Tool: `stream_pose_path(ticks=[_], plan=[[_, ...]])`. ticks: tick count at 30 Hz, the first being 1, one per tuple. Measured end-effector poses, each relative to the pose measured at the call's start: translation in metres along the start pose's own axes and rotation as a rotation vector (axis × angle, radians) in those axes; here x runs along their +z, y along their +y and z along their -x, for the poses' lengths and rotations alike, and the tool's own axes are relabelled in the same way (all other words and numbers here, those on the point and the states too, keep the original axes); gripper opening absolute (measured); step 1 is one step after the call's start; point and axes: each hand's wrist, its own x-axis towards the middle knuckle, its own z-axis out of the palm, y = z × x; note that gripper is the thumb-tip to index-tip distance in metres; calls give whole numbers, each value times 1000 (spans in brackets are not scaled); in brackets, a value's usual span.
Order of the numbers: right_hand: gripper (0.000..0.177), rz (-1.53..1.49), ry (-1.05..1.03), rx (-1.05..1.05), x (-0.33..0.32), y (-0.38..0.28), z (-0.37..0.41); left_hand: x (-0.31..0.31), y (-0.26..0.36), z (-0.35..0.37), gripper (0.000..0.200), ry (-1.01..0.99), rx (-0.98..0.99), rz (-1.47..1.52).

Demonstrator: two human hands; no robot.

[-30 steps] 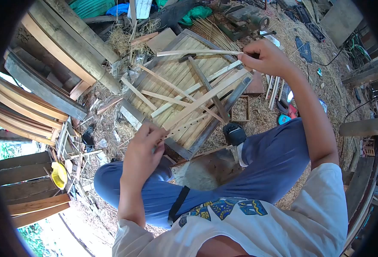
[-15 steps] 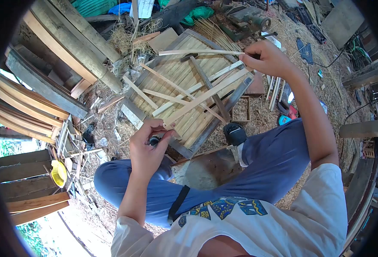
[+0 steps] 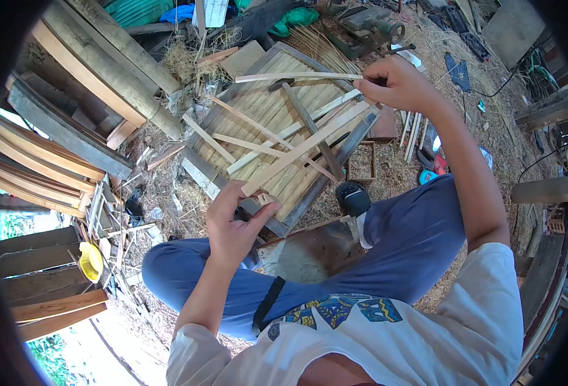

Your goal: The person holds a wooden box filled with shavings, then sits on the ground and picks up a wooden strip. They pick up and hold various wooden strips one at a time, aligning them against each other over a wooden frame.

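Thumb and fingertips of my right hand pinch the right end of a thin pale wooden strip, which reaches leftward above the slatted wooden panel. My left hand is curled at the panel's near left corner, with a small notched wood piece at the thumb tip. A broader wooden strip runs diagonally from near the right hand down to the left fingertips. Several loose strips, including a narrow one, lie across the panel, along with a darker wooden bar.
A small wooden frame sits on the shavings right of the panel, near a turquoise object. Thick planks stand at the left. A yellow bowl-like object is at lower left, and a metal tool lies behind.
My left hand has shifted a little to the right and turned, bringing the notched wood piece more into view. My right hand has moved slightly left with its strip.
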Motion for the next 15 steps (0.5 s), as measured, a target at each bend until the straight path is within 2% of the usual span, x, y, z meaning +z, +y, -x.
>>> stream_pose_path(ticks=[15], plan=[[40, 25, -52, -5, -3, 10, -2, 5, -4, 3, 35, 51, 50, -10]])
